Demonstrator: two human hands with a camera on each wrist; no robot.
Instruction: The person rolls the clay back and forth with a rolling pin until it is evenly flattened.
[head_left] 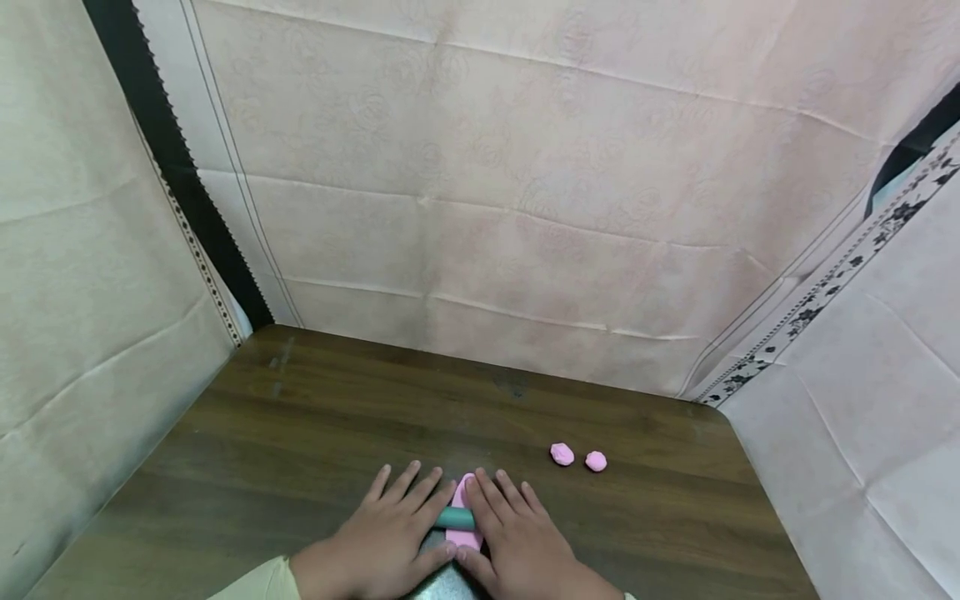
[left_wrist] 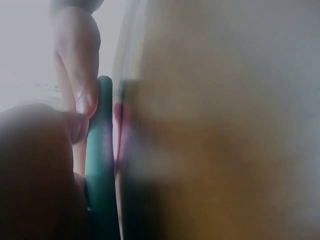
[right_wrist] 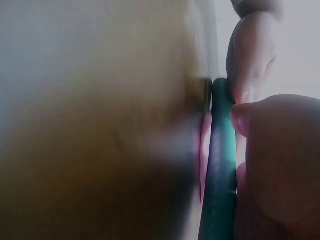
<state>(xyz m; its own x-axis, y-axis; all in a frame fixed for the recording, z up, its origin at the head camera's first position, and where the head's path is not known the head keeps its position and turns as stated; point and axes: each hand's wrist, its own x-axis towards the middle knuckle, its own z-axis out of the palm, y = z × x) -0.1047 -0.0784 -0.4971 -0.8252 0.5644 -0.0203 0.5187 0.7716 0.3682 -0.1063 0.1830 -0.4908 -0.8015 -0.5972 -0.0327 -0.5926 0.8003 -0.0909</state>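
A green rod like a small rolling pin (head_left: 456, 518) lies crosswise over a flattened strip of pink clay (head_left: 463, 540). My left hand (head_left: 386, 537) rests on the rod's left part, its fingers straight and pointing away from me. On the right part lies my right hand (head_left: 521, 537), flat and with fingers extended. The thumbs come close together near the strip's near end. Both palms hide the rod's ends in the head view. In the left wrist view the green rod (left_wrist: 101, 155) runs above the thin clay edge (left_wrist: 119, 135); the right wrist view shows the rod (right_wrist: 221, 155) likewise.
Beneath the clay is a dark, shiny board (head_left: 447, 582), partly covered by the hands. Two small pink clay lumps, a left one (head_left: 562, 454) and a right one (head_left: 596, 461), sit farther back on the brown wooden table (head_left: 337, 400). Pale cloth (head_left: 525, 208) hangs around the table.
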